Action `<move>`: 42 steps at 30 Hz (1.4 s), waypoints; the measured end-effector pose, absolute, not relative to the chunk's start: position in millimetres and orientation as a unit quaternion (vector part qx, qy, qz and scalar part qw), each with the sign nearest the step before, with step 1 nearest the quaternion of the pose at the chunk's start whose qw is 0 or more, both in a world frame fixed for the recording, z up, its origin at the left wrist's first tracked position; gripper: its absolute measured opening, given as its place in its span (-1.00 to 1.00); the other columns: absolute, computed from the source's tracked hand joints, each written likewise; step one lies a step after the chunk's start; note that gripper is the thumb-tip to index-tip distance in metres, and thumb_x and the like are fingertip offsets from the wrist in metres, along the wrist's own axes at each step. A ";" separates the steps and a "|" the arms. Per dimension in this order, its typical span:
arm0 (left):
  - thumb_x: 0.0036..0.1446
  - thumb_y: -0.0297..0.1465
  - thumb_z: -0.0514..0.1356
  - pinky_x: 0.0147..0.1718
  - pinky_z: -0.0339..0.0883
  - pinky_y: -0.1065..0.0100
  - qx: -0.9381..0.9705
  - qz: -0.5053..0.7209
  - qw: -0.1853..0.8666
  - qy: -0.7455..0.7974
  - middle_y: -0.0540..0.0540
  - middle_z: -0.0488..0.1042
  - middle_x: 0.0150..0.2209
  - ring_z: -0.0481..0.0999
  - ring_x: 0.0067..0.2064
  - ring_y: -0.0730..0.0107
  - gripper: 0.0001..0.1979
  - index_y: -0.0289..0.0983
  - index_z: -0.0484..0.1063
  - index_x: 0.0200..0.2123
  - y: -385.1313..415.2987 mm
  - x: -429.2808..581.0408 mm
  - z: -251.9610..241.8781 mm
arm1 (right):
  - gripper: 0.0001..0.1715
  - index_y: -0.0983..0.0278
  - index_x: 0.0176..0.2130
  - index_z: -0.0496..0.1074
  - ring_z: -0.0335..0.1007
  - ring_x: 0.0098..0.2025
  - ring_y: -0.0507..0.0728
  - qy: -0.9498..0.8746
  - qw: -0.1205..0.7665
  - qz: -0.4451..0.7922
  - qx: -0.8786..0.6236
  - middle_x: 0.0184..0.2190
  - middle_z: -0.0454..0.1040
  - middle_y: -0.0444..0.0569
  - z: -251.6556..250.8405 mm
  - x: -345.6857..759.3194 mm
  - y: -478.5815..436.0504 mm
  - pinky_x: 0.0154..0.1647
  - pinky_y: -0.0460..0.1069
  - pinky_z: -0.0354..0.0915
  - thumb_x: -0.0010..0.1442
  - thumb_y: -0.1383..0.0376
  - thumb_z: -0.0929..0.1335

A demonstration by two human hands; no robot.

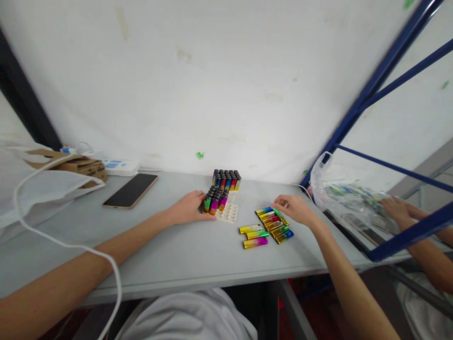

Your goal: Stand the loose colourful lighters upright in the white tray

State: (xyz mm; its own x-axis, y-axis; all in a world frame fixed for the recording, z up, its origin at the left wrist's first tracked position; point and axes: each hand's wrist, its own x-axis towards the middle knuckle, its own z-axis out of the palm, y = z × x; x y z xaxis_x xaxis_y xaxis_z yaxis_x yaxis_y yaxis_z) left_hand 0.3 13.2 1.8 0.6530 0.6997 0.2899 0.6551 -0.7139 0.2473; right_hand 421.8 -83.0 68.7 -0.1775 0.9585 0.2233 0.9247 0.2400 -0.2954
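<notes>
At the left edge, a white bag is cut off by the frame and covers part of a cardboard box. A white cable passes in front of the bag and across the left forearm; its lower end runs out of frame. A white power strip stands behind the box, its left end obscured. A phone lies flat on the grey tabletop, screen dark.

The left hand rests at the left side of the front block of lighters. Its fingertips are partly hidden; whether they grip or only steady the block cannot be determined. These lighters stand upright in the left part of a white tray; vacant sockets show at the right. Directly behind is a rear block of lighters, also upright, its base mostly concealed.

To the right of the tray, three lighters lie flat, beside a larger row of lighters. The right hand, well apart from the left, is positioned over the far end of this row, fingers bent, at a green lighter lying askew. Contact cannot be confirmed.

At the far right, behind a blue frame, are a clear bag with indistinct contents and a co-worker's hand, partly blurred.
</notes>
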 end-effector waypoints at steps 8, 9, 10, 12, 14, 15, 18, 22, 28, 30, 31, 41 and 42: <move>0.13 0.32 0.29 0.05 0.48 0.07 0.909 0.182 0.057 0.372 -0.24 0.62 -0.11 0.61 -0.03 -0.10 -0.28 -0.25 0.57 -0.13 13.5 0.2 3.3 | -0.60 0.17 -0.01 0.69 0.61 0.06 0.29 -0.781 0.227 0.162 -0.558 0.06 0.63 0.15 35.4 452.2 -116.4 0.04 0.14 0.57 0.33 -0.02 0.46; 0.12 0.33 0.30 0.05 0.48 0.08 0.908 0.185 0.059 0.372 -0.24 0.62 -0.11 0.61 -0.03 -0.11 -0.28 -0.24 0.57 -0.14 13.9 0.1 3.1 | -0.60 0.17 -0.03 0.68 0.60 0.06 0.29 -0.781 0.234 0.169 -0.554 0.06 0.62 0.15 34.3 451.1 -116.8 0.05 0.15 0.57 0.33 -0.03 0.47; 0.10 0.34 0.30 0.04 0.48 0.08 0.907 0.187 0.062 0.372 -0.24 0.62 -0.12 0.62 -0.04 -0.11 -0.28 -0.23 0.58 -0.15 14.3 -0.1 2.9 | -0.61 0.18 -0.05 0.68 0.60 0.06 0.29 -0.781 0.240 0.171 -0.550 0.05 0.61 0.15 33.6 450.0 -116.5 0.06 0.15 0.57 0.33 -0.03 0.47; 0.07 0.35 0.31 0.04 0.49 0.08 0.904 0.192 0.067 0.375 -0.23 0.62 -0.13 0.62 -0.05 -0.12 -0.27 -0.22 0.58 -0.17 15.1 -0.3 2.4 | -0.63 0.18 -0.08 0.68 0.60 0.06 0.28 -0.783 0.243 0.172 -0.545 0.04 0.61 0.14 33.0 449.3 -113.8 0.08 0.16 0.57 0.32 -0.03 0.48; 0.06 0.36 0.30 0.03 0.49 0.08 0.903 0.194 0.073 0.375 -0.24 0.62 -0.13 0.63 -0.05 -0.12 -0.26 -0.22 0.59 -0.16 15.4 -0.5 2.2 | -0.62 0.18 -0.06 0.67 0.62 0.04 0.27 -0.777 0.247 0.182 -0.550 0.05 0.61 0.13 32.6 451.3 -108.9 0.04 0.13 0.59 0.32 -0.02 0.48; 0.07 0.36 0.30 0.03 0.49 0.07 0.904 0.195 0.075 0.374 -0.24 0.62 -0.12 0.63 -0.05 -0.12 -0.26 -0.22 0.59 -0.14 15.4 -0.5 2.2 | -0.62 0.18 -0.03 0.66 0.64 0.02 0.26 -0.769 0.254 0.185 -0.557 0.06 0.62 0.13 32.2 452.9 -105.6 0.00 0.11 0.60 0.33 -0.01 0.46; 0.08 0.36 0.30 0.04 0.49 0.07 0.905 0.196 0.078 0.371 -0.24 0.62 -0.10 0.63 -0.04 -0.12 -0.25 -0.22 0.60 -0.10 15.4 -0.8 2.2 | -0.67 0.21 0.01 0.63 0.68 -0.07 0.23 -0.740 0.253 0.156 -0.603 0.05 0.66 0.13 30.0 455.8 -91.4 -0.09 0.06 0.60 0.35 0.10 0.45; 0.09 0.34 0.31 0.05 0.49 0.07 0.905 0.184 0.081 0.374 -0.26 0.62 -0.09 0.62 -0.02 -0.12 -0.27 -0.23 0.60 -0.10 15.6 -0.9 1.9 | -0.65 0.26 0.07 0.61 0.70 -0.16 0.22 -0.738 0.146 0.090 -0.652 -0.11 0.73 0.11 30.9 447.3 -63.5 -0.04 0.05 0.56 0.28 0.33 0.48; 0.09 0.34 0.32 0.05 0.48 0.09 0.905 0.185 0.071 0.377 -0.23 0.61 -0.11 0.62 -0.03 -0.10 -0.28 -0.22 0.59 -0.14 14.7 -0.9 1.9 | -0.88 0.28 -0.16 0.55 0.64 -0.29 0.20 -0.726 0.175 0.106 -0.657 -0.30 0.68 0.09 53.2 413.7 -26.6 -0.13 0.02 0.47 0.33 0.32 0.38; 0.08 0.34 0.33 0.06 0.48 0.10 0.904 0.184 0.071 0.378 -0.22 0.62 -0.11 0.62 -0.02 -0.11 -0.28 -0.21 0.60 -0.14 13.8 -0.8 2.6 | -0.78 0.24 -0.12 0.47 0.52 -0.44 0.12 -0.697 0.281 0.199 -0.629 -0.33 0.61 -0.01 62.0 394.0 -23.2 -0.38 -0.02 0.38 0.42 0.17 0.31; 0.08 0.34 0.33 0.06 0.48 0.11 0.904 0.184 0.072 0.380 -0.22 0.62 -0.10 0.62 -0.01 -0.11 -0.28 -0.21 0.60 -0.13 13.2 -0.8 3.0 | -0.72 0.21 -0.07 0.44 0.45 -0.50 0.08 -0.677 0.341 0.250 -0.602 -0.33 0.57 -0.06 65.9 382.0 -23.4 -0.51 -0.06 0.27 0.44 0.07 0.29; 0.10 0.31 0.34 0.01 0.50 0.06 0.906 0.190 0.063 0.372 -0.24 0.62 -0.12 0.63 -0.06 -0.13 -0.30 -0.23 0.59 -0.14 11.8 0.2 2.7 | -0.18 0.14 -0.55 0.10 -0.34 -0.65 -0.06 -0.504 0.549 0.470 -0.473 -0.69 -0.13 -0.33 65.5 270.3 -36.5 -0.64 -0.10 -0.28 0.30 -0.44 0.21; 0.10 0.31 0.34 0.01 0.50 0.06 0.907 0.191 0.064 0.371 -0.24 0.62 -0.12 0.62 -0.06 -0.13 -0.30 -0.23 0.59 -0.14 11.9 0.4 2.5 | -0.19 0.14 -0.57 0.05 -0.34 -0.65 -0.06 -0.488 0.556 0.471 -0.481 -0.70 -0.13 -0.32 62.1 266.0 -36.2 -0.65 -0.10 -0.29 0.32 -0.39 0.22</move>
State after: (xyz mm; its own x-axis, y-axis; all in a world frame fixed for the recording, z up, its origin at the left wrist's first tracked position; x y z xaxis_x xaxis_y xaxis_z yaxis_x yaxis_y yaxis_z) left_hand 0.4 11.9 2.5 0.6522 0.6971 0.2980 0.6482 -0.7166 0.2576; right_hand 266.0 -36.2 62.1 0.0811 0.9927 0.0893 -0.0544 0.0938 -0.9941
